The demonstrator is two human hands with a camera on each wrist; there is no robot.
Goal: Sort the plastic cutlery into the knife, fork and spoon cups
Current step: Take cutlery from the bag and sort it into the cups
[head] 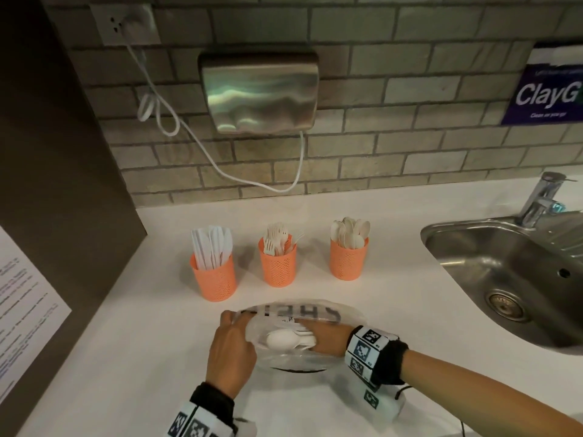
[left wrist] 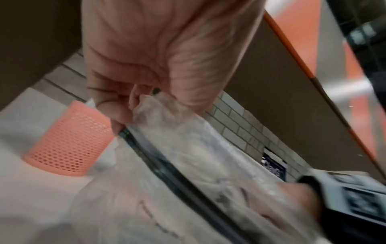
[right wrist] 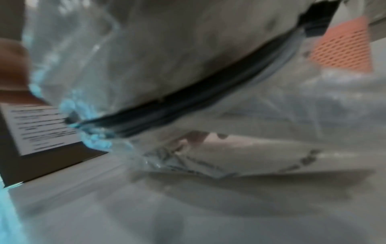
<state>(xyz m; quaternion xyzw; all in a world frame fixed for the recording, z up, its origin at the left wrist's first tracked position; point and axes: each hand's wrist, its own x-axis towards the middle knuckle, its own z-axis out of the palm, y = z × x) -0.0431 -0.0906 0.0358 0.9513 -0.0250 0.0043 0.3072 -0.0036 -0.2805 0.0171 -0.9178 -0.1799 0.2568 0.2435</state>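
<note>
Three orange mesh cups stand in a row on the white counter: the knife cup point(head: 215, 279), the fork cup point(head: 277, 263) and the spoon cup point(head: 348, 258), each holding white cutlery. In front of them lies a clear plastic bag point(head: 315, 310) with black lettering. My left hand point(head: 235, 320) pinches the bag's left edge point(left wrist: 146, 105), holding the mouth up. Reaching into the bag from the right, my right hand point(head: 321, 339) grips a small bunch of white cutlery, with a spoon point(head: 277, 339) showing at its front. The right wrist view is blurred and shows only the bag's film point(right wrist: 167, 49).
A steel sink point(head: 504, 263) with a tap point(head: 542, 197) is set into the counter at the right. A metal hand dryer point(head: 258, 89) and its white cable hang on the tiled wall. At the left, a dark panel carries a printed sheet point(head: 25, 310).
</note>
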